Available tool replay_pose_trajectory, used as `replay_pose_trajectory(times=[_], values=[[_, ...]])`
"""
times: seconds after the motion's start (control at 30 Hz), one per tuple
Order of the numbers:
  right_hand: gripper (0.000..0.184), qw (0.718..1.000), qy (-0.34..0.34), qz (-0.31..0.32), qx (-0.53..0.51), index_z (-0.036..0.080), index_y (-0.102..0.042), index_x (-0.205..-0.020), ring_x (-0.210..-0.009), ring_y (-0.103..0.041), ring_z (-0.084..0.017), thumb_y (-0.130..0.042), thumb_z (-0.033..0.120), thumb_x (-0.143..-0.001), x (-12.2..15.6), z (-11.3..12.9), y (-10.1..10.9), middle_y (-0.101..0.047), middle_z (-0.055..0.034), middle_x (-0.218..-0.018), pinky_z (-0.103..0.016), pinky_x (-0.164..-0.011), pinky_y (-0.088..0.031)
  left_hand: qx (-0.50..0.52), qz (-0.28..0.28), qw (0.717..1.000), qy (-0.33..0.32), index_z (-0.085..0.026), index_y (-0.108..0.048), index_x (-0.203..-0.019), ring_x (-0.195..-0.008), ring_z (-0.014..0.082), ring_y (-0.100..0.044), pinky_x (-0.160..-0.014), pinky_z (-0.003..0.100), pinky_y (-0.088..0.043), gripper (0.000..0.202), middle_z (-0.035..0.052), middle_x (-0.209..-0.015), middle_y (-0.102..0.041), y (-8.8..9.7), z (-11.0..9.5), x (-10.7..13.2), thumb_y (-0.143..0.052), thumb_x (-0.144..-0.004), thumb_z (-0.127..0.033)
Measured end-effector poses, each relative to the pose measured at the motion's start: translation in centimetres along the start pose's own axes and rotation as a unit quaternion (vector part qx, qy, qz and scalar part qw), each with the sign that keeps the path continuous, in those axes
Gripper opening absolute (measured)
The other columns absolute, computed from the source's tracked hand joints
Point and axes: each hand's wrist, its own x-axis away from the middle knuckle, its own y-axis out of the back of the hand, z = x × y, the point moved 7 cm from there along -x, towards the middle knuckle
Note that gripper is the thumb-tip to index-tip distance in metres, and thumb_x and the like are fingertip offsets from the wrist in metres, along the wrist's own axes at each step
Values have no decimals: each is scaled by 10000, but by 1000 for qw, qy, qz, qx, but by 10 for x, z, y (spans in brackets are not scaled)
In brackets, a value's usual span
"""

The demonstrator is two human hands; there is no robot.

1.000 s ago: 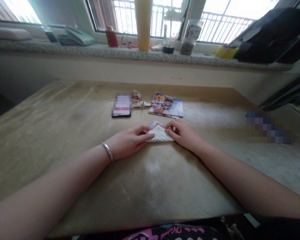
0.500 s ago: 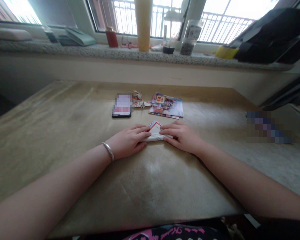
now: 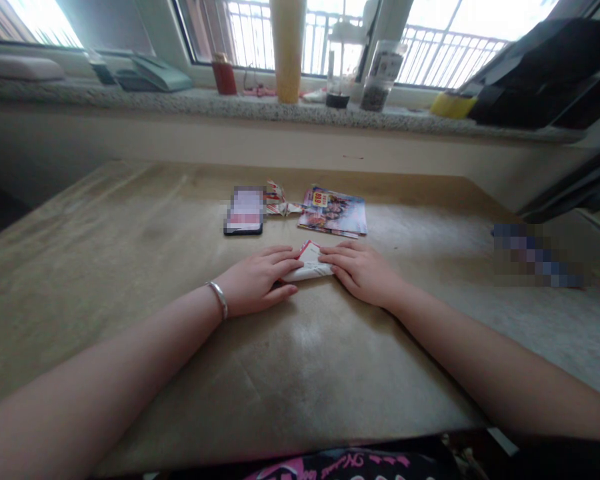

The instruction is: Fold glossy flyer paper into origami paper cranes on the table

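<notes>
A piece of folded paper, white with a red-edged pointed top, lies on the table between my hands. My left hand rests over its left end with the fingers stretched out flat; the thumb sticks out below the paper's lower edge. Over the right end lies my right hand, its fingers extended flat across the paper. Both ends of the paper are partly hidden under the fingers. A silver bracelet circles my left wrist.
Beyond my hands lie a phone, a folded paper shape and printed leaflets. A blurred-out bluish item is at the table's right. Bottles, containers and a black bag stand along the windowsill.
The left thumb has slid off the paper's lower edge, and the right hand has shifted slightly outward. More of the paper's lower strip shows, and its red edging shows less.
</notes>
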Motion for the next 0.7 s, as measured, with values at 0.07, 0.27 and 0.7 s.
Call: replay_pose_trajectory(times=[0.07,0.27,0.7], values=[[359,1000,-10,-5,-1,163,-632,-1177,-1107,-549,-222,-377,209,-929,0,-2,1,-611,-48,-1270,-399,-980,-435,13,8,1000,-16,-152,-525,-1284,-1320,255,-388,-1110,417,-323,470,116,-1397,-470,1,-3,1,-439,-909,-423],[332,999,-49,-23,-6,204,-654,-1121,-1106,-570,-215,-429,167,-880,3,-13,4,-655,-17,-1203,-448,-1033,-365,62,33,995,-73,-161,-486,-1324,-1295,236,-422,-1093,390,-346,503,110,-1381,-490,1,-21,4,-450,-906,-438],[384,1000,-16,8,1,168,-605,-1231,-1197,-509,-232,-380,274,-939,0,-8,-2,-591,-58,-1296,-437,-1047,-376,12,24,1000,-17,-179,-455,-1351,-1372,241,-311,-1128,405,-289,486,104,-1468,-375,-12,-6,-1,-408,-936,-426]])
